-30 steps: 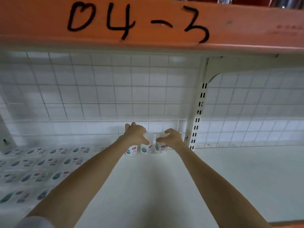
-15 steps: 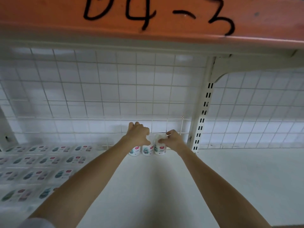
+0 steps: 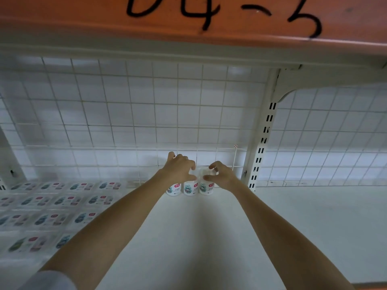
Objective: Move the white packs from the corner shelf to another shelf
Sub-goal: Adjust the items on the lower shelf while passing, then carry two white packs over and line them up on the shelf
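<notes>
Both of the person's bare arms reach deep into a white shelf (image 3: 209, 237), toward its back wire grid (image 3: 129, 114). Three white packs (image 3: 190, 188) stand upright in a tight row against the grid, just left of a slotted white post (image 3: 259, 143).

The left hand (image 3: 180, 169) lies curled over the tops of the left and middle packs, thumb toward the front; how firmly it holds them cannot be told. The right hand (image 3: 220, 174) curls over the top of the right pack, thumb in front and fingers bent behind it.

Compared with a second ago, the hands and the three packs sit in the same spot, still on the shelf at the back. The right hand's fingers look slightly more spread now. The view has tipped lower, so the black handwritten marking on the orange beam (image 3: 188, 19) overhead is cut off at the top.

To the left, rows of flat labelled packets (image 3: 50, 206) lie on the same shelf, blurred.
</notes>
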{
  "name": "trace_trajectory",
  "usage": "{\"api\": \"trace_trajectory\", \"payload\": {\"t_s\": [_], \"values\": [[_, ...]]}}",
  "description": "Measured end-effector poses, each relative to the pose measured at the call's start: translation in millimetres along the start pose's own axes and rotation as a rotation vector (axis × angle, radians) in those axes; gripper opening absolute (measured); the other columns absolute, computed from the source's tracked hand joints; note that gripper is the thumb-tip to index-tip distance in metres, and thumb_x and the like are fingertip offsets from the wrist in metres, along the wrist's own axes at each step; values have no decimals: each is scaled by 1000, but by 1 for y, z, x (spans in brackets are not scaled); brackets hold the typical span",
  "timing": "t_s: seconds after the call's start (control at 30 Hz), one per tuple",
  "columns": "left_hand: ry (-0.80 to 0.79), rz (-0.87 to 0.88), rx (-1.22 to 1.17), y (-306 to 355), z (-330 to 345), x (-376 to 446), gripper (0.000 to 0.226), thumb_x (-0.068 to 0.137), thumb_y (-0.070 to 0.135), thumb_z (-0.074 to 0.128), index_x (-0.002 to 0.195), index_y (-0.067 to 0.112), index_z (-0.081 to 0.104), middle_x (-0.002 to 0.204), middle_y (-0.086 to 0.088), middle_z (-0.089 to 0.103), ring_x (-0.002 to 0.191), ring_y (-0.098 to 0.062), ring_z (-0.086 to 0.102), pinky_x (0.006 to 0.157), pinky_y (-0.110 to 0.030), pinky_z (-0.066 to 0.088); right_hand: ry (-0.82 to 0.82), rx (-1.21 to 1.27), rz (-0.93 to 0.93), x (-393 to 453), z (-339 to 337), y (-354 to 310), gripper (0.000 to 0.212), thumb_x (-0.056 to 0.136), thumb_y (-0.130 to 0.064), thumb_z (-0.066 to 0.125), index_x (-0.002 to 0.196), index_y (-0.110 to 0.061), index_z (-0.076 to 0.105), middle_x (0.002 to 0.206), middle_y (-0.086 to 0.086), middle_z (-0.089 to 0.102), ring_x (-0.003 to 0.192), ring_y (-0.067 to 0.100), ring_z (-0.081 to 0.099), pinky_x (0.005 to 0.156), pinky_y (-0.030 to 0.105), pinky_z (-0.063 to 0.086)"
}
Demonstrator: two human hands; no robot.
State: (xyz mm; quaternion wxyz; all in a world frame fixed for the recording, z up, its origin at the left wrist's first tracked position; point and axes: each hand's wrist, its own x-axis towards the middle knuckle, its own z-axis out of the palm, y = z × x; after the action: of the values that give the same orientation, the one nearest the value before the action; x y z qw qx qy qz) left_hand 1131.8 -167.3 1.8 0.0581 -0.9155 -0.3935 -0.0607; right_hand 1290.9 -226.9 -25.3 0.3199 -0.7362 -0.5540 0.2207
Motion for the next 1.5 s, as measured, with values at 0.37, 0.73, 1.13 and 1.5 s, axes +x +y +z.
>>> {"api": "trace_trajectory", "payload": {"t_s": [0.37, 0.73, 1.13, 1.5], "values": [[-16, -34, -120, -5, 5, 0, 47, 86, 54, 50, 123, 24, 53, 120, -2, 55, 114, -20, 48, 100, -37, 23, 49, -43, -5, 0, 2, -1, 43, 82, -22, 67, 120, -10, 51, 126, 14, 45, 114, 30, 48, 84, 30, 42], [41, 14, -293, -10, 11, -10, 28, 90, 32, 55, 115, 19, 58, 117, -2, 56, 107, -17, 52, 99, -30, 23, 99, -45, -29, -9, 8, -1, 42, 84, -22, 65, 122, -11, 51, 128, 13, 46, 101, 22, 50, 72, 21, 39], [315, 162, -260, 12, 5, -96, 49, 82, 48, 36, 112, 19, 60, 109, 3, 61, 102, -21, 57, 95, -33, 33, 280, -541, -246, -130, -10, -6, 39, 91, -37, 51, 126, -20, 51, 126, -4, 56, 121, 17, 46, 100, 33, 35], [481, -15, -114, 51, 37, -287, 36, 79, 37, 45, 96, 14, 67, 94, -1, 65, 85, -19, 59, 80, -27, 35, 263, -524, -376, -310, 11, 33, 28, 76, -32, 59, 100, -20, 65, 92, -6, 69, 82, 19, 66, 66, 29, 54]]}}
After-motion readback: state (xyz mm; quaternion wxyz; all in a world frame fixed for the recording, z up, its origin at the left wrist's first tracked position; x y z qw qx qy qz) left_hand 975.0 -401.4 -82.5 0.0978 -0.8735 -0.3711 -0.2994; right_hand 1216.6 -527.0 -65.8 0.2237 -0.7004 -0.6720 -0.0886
